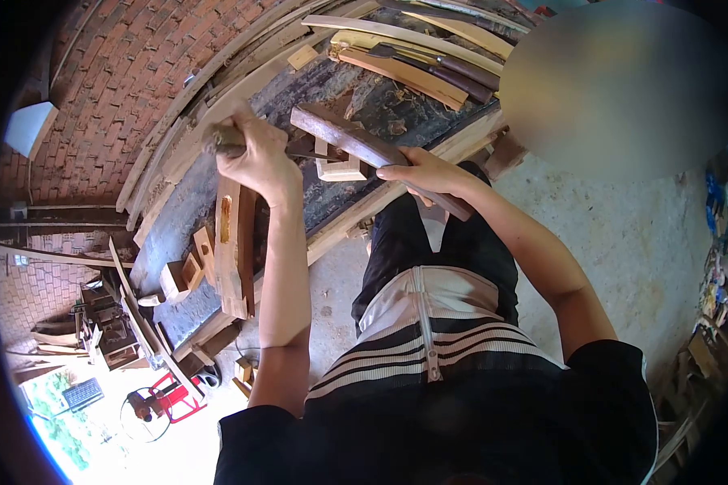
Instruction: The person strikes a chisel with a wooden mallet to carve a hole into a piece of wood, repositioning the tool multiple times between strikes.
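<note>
My left hand [263,158] is closed round the worn handle of a tool [223,141]. The tool's thin dark metal shaft [311,155] points right, toward a small pale wooden block [341,170] on the dark bench. My right hand [429,173] grips a long dark wooden bar [348,139], which lies slanted above that block and hides part of it. Below my right hand a flat pale blade-like piece [433,226] shows; whether it is joined to the bar I cannot tell. A slotted wooden beam [234,250] stands left of my left forearm.
The bench [170,250] carries long planks, small wooden blocks [178,279] and dark-handled tools [461,77] at its top right. A brick wall [129,89] rises behind. A red metal frame [178,398] stands at lower left. Wood scraps lie along the right edge. A blurred patch covers the upper right.
</note>
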The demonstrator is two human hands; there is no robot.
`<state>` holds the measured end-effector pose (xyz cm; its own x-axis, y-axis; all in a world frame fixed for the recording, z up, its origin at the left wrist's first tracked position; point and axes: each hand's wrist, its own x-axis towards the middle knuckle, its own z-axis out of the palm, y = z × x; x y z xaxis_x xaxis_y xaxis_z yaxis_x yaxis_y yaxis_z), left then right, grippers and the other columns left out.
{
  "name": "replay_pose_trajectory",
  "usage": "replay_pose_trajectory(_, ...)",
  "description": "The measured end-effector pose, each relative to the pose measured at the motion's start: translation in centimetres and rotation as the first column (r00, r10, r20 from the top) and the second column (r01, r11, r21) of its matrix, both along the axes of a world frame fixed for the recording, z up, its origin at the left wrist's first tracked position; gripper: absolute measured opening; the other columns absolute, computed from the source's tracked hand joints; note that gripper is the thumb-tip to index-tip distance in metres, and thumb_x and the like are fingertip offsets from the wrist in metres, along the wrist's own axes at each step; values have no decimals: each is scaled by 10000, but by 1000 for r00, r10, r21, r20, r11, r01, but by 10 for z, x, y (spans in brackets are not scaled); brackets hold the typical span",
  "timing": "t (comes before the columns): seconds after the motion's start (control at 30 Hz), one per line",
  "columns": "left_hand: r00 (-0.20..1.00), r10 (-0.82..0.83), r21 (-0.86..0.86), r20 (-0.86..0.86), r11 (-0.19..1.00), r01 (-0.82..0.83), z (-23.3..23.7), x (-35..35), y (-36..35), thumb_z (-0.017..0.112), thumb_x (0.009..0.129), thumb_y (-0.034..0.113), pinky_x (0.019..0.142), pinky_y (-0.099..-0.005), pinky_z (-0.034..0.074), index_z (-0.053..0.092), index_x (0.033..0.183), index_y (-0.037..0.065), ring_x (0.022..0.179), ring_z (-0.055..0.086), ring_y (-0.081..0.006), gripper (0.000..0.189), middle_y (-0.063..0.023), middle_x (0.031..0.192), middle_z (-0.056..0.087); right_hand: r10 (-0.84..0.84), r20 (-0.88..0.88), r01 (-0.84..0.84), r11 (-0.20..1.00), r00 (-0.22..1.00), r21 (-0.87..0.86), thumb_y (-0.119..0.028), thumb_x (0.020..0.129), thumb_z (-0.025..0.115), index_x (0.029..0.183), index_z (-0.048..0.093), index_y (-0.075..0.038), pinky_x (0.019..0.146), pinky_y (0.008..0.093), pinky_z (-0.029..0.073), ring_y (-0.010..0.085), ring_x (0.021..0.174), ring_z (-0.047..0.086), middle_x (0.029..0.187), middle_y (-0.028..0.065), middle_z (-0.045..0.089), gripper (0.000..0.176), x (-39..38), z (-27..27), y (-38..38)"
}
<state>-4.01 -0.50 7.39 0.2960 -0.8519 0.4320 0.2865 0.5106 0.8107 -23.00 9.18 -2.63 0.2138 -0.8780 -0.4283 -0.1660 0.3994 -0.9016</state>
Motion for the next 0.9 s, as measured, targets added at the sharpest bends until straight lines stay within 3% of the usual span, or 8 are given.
replay_pose_trajectory(0.33, 996, 36, -2, 85, 999, -36, -9, -14, 5, 718, 951, 157, 413, -239, 321, 494, 740, 79, 457, 413, -50, 318, 27, 563, 482, -171, -149, 128, 957, 974, -261, -472, 907, 666, 1205, 591, 15, 411, 290, 462, 138, 411, 549, 670, 50, 601, 576, 9, 107, -4)
replay_pose_trajectory(0.47, 983, 135, -12, 125, 991, -135, -2, -26, 14, 705, 957, 125, 445, -219, 331, 491, 732, 71, 516, 435, -21, 316, 47, 601, 502, -229, -164, 78, 776, 960, -626, -473, 889, 679, 1061, 606, -11, 442, 360, 496, 178, 476, 615, 620, 59, 602, 498, 15, 186, -3)
replay_pose_trajectory(0.53, 999, 19, -133, 36, 991, -14, -18, -25, 9, 729, 915, 68, 697, -232, 482, 563, 911, 33, 754, 560, -77, 170, -11, 863, 620, -356, -214, -79, 357, 909, -931, -454, 869, 685, 1027, 616, -27, 496, 424, 525, 246, 533, 664, 656, 112, 651, 461, 22, 197, -3)
replay_pose_trajectory(0.6, 970, -134, 111, -201, 981, 159, -39, -8, -3, 770, 863, 56, 836, -288, 505, 581, 1023, 22, 881, 594, -117, 249, -33, 988, 647, -349, -311, -169, 383, 884, -908, -377, 880, 721, 1031, 589, -16, 555, 387, 514, 268, 578, 655, 693, 123, 648, 412, 24, 196, 4)
replay_pose_trajectory(0.67, 996, -59, -141, 69, 988, 68, -46, -3, -1, 782, 835, 56, 850, -310, 514, 593, 1041, 18, 914, 607, -119, 282, -34, 1005, 662, -326, -698, -444, 584, 638, -679, -354, 864, 733, 1010, 583, -25, 585, 398, 515, 305, 640, 681, 696, 134, 663, 389, 24, 191, 6)
replay_pose_trajectory(0.8, 989, -105, -7, -108, 994, 105, -29, -22, 12, 751, 844, 31, 807, -288, 509, 601, 978, 31, 861, 605, -106, 201, -27, 976, 663, -385, -456, -283, 428, 802, -858, -363, 857, 737, 1004, 573, -24, 580, 419, 498, 341, 651, 671, 704, 172, 644, 404, 22, 210, 11)
replay_pose_trajectory(0.87, 982, 50, -115, 182, 993, -29, -53, -14, -3, 756, 831, 7, 799, -281, 507, 598, 965, 27, 840, 607, -100, 208, -26, 974, 671, -420, -377, -222, 373, 826, -901, -426, 831, 704, 988, 642, -32, 593, 464, 560, 362, 613, 691, 658, 189, 663, 428, 26, 216, 16)
replay_pose_trajectory(0.9, 999, -26, -41, -34, 999, 24, -8, -26, 26, 758, 827, 1, 804, -283, 507, 606, 937, 21, 853, 613, -96, 189, -30, 960, 682, -393, -369, -200, 407, 842, -891, -433, 829, 705, 979, 641, -29, 598, 462, 559, 361, 621, 692, 666, 191, 668, 435, 27, 216, 18)
